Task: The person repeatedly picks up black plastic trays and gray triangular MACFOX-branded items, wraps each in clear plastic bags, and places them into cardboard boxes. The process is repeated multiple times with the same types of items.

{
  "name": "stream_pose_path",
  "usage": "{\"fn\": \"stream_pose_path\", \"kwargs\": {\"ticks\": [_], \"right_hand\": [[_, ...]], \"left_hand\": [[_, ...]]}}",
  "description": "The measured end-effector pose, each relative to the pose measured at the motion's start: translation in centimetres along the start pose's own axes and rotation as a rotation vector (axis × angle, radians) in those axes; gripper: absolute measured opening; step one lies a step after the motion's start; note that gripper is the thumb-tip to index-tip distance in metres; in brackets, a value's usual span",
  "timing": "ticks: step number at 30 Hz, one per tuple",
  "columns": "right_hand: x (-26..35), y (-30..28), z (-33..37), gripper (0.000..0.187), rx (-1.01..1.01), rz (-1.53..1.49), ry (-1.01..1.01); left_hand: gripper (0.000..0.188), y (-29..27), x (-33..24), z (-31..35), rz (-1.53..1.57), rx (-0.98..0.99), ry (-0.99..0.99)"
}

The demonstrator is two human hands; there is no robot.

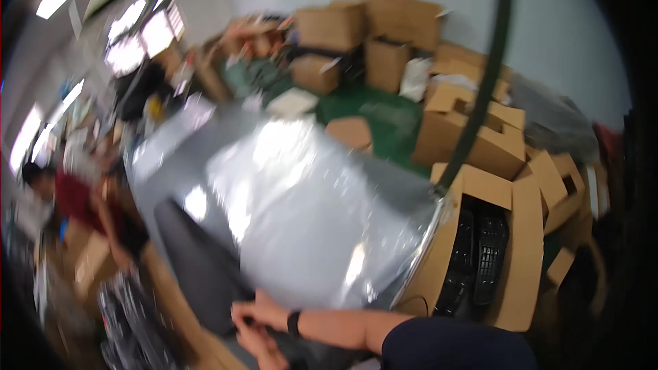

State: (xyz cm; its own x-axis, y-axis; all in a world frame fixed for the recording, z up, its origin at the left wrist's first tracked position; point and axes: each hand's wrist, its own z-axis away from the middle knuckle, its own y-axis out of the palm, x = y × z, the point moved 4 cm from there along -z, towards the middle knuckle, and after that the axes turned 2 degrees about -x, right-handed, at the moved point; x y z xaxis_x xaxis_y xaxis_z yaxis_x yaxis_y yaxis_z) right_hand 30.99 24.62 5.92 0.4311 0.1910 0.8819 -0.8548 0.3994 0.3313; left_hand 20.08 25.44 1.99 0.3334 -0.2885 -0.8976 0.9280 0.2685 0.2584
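Note:
My right hand (266, 310), with a black band on its wrist, reaches in from the lower right over the near edge of the table. My left hand (255, 337) is just below it, and the fingers of both hands are curled close together. A small dark spot shows between them; blur hides what it is. Beside the hands lies a long dark grey padded-looking piece (199, 260), its near end close to my fingers. A clear, shiny plastic sheet (308, 240) covers much of the grey tabletop (164, 157) beyond.
An open cardboard box (517, 260) at the right holds black moulded parts (490, 253). More cartons (473, 130) stand behind it on the green floor (384, 113). A dark green pole (490, 68) rises at the table's corner. A person in red (79, 199) works at the left, near black parts (137, 322).

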Motion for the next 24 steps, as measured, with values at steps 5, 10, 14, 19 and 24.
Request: {"fn": "stream_pose_path", "kwargs": {"ticks": [5, 10, 14, 19, 24], "right_hand": [[-4.6, -0.2, -2.8, 0.036, 0.092, -0.061, 0.035], [-3.4, 0.5, -0.3, 0.04, 0.085, -0.194, 0.116], [-4.0, 0.1, -0.1, 0.042, 0.162, -0.219, 0.124], [-4.7, 0.1, 1.6, 0.036, 0.241, -0.267, 0.061], [-5.0, -1.0, 2.5, 0.031, 0.275, -0.331, 0.108]], "left_hand": [[0.036, -0.9, 0.0, -0.7, -0.052, 0.003, -0.061], [0.03, -1.9, -0.6, 1.1, 0.057, 0.053, -0.009], [0.032, -2.6, -0.1, 1.4, 0.116, 0.106, 0.016], [0.026, -3.9, 0.3, 1.8, 0.045, 0.124, 0.047], [0.026, -5.3, 0.3, 2.3, -0.076, 0.322, -0.08]]}}
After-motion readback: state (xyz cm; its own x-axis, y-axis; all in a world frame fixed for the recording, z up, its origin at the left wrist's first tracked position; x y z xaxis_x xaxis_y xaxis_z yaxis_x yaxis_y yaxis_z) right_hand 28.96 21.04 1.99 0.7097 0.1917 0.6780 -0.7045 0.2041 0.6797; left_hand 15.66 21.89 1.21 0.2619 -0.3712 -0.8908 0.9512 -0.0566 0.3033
